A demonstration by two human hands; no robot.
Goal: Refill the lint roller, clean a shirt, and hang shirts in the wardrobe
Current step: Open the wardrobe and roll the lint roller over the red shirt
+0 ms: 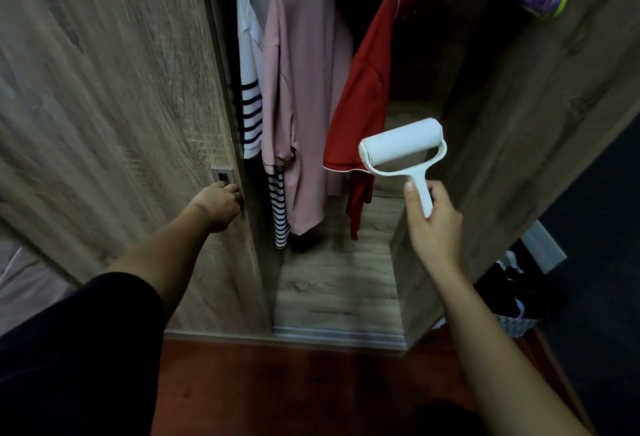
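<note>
The wardrobe door (121,106) is gripped at its edge by the left hand (220,201), seemingly to slide it, while the lint roller (403,146) is held by fingers wrapped round its handle in the right hand (434,224), near the red shirt (363,89).

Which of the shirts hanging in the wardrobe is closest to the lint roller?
The red shirt: its hem hangs just left of the white lint roller; the pink shirt and striped white shirt hang further left.

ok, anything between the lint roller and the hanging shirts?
Nothing visible. The door sits left of the opening, with the left hand gripping its edge. The lint roller, held in the right hand, faces the open gap beside the red shirt.
</note>
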